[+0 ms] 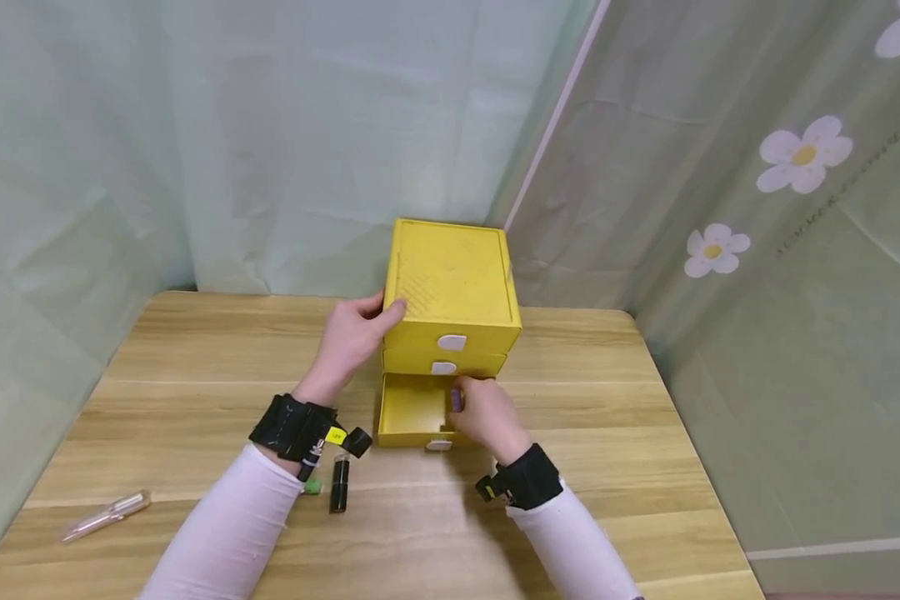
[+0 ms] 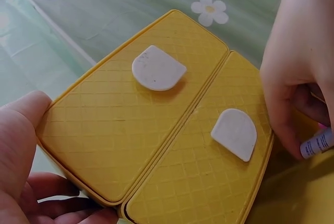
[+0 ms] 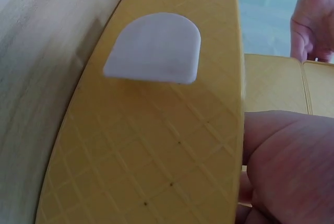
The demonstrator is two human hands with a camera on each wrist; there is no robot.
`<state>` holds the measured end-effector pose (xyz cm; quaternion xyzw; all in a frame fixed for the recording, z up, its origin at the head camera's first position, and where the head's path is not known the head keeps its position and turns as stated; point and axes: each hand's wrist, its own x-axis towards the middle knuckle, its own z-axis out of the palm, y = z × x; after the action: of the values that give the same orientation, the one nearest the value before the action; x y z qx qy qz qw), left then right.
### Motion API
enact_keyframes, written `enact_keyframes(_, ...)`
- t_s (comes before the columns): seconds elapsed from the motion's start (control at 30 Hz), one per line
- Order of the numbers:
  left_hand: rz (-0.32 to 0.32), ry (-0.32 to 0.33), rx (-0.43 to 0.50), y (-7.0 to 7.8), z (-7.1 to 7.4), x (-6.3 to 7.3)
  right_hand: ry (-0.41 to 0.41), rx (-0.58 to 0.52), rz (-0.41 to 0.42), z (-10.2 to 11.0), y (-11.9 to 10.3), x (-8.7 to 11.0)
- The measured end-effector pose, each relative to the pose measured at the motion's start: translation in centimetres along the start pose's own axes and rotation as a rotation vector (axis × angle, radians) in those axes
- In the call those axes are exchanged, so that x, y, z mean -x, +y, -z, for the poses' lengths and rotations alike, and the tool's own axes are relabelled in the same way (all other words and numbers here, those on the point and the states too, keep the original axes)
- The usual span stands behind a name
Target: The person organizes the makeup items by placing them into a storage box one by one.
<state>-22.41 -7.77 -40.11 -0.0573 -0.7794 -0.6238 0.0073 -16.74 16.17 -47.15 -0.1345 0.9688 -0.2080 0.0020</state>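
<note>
A yellow drawer unit point(image 1: 453, 271) stands on the wooden table, its bottom drawer point(image 1: 412, 404) pulled out toward me. My left hand point(image 1: 348, 337) grips the unit's left side, thumb at the top edge and fingers curled along the side. Inside the bottom drawer, my right hand point(image 1: 491, 417) pinches a small tube point(image 2: 317, 144) with a printed label, purplish in the head view. Two upper drawers with white tabs point(image 2: 159, 68) are closed. In the right wrist view the drawer front point(image 3: 151, 130) hides the tube and the fingertips.
On the table near my left forearm lie a black tube point(image 1: 340, 485) with a clear end and a small green item point(image 1: 312, 487), partly hidden by the arm. A clear pinkish pen-like item point(image 1: 107, 517) lies at the far left. Curtains point(image 1: 330, 150) hang behind the table.
</note>
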Motion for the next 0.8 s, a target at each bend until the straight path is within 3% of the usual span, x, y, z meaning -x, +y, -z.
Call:
enact_keyframes(0.37, 0.006, -0.002, 0.022, 0.1, 0.0, 0.0, -0.045, 0.002, -0.045, -0.5, -0.2, -0.5)
enact_keyframes(0.8, 0.011, -0.005, 0.031, 0.1, -0.1, -0.1, -0.059, 0.064, -0.027, -0.6, -0.1, -1.0)
